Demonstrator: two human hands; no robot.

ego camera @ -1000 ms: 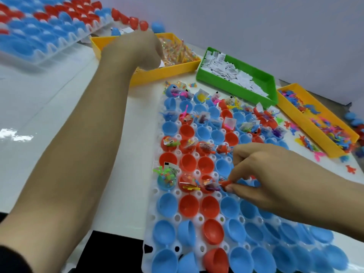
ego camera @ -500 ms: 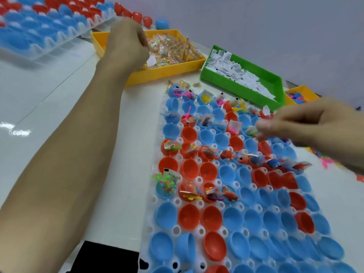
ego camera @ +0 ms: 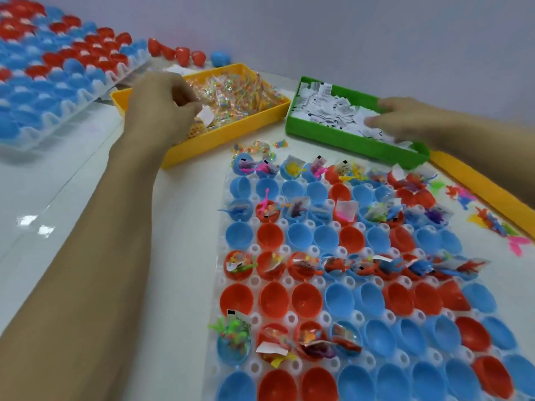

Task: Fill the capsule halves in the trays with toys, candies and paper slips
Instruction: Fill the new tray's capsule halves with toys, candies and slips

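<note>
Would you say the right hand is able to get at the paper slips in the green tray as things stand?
Probably yes. The right hand is already over the open green tray, its fingertips down among the paper slips. Nothing covers the tray, and the left hand is away at the yellow candy tray.

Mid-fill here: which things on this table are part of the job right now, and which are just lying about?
In the job:
- capsule tray
- candy bin
- green slip bin
- toy bin
- left hand, pinching a paper slip
- right hand

Lying about:
- loose capsules
- spilled toys
</note>
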